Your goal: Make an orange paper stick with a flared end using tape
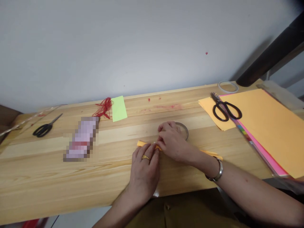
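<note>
A narrow folded strip of orange paper (142,143) lies across the table near its front edge. Its other end shows beyond my right wrist. My left hand (146,166), with a gold ring on one finger, presses the strip down with its fingers close together. Bent over the strip's middle is my right hand (174,142), thumb and fingertips drawn in at the paper beside the left fingers. A roll of clear tape (187,134) stands partly hidden behind the right hand; whether the fingers touch it I cannot tell. The exact contact of the right fingertips is hidden.
Black-handled scissors (225,110) rest on orange paper pieces (209,109) at right, beside stacked coloured sheets (275,126) and another tape roll (228,91). Leftward are a green slip (119,109), red string (104,108), a blurred-out object (82,137) and more scissors (46,128).
</note>
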The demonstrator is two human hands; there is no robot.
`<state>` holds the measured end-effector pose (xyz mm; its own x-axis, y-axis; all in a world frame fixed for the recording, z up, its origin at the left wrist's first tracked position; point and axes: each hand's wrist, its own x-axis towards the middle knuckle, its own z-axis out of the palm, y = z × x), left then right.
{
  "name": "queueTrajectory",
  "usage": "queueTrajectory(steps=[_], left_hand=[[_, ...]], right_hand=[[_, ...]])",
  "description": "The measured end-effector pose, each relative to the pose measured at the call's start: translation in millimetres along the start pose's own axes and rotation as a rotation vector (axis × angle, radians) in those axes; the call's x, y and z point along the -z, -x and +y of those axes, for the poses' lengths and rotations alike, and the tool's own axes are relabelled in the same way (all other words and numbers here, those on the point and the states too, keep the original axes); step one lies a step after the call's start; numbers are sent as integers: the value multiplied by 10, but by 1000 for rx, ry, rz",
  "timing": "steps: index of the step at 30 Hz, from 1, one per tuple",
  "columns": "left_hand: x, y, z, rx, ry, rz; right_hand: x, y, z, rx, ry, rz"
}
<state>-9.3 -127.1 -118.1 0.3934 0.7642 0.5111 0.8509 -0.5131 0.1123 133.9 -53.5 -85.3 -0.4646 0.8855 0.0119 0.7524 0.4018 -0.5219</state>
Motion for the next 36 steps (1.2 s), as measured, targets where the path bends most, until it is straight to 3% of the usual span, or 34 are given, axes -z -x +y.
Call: queueTrajectory(steps=[20, 36], left_hand=[[-1, -19, 20, -9, -89, -52], [2, -39, 27, -19, -131, -51]], right_hand=[[3, 89, -14, 70, 70, 25], [-51, 217, -58, 123, 229, 168]])
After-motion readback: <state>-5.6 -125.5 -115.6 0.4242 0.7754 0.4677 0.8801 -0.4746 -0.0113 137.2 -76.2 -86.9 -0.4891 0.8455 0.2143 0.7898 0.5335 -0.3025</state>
